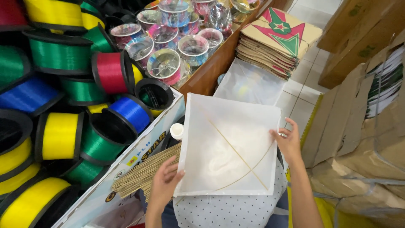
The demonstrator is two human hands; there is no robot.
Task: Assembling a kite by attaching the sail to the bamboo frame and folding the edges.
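A white square paper kite (230,145) with two thin bamboo sticks crossed on it lies flat over my lap. My left hand (163,183) rests on its lower left edge, fingers apart, touching the paper. At the kite's right edge, my right hand (289,141) pinches the paper where the bowed stick ends. A bundle of thin bamboo sticks (145,173) lies just left of my left hand, beside a small white-capped bottle (176,131).
A cardboard box (139,156) of big thread spools in yellow, green, blue and red fills the left. Small wrapped reels (168,63) sit in a wooden tray behind. A stack of brown printed kites (274,42) and a plastic sheet (249,82) lie ahead. Cardboard packages (363,126) stand right.
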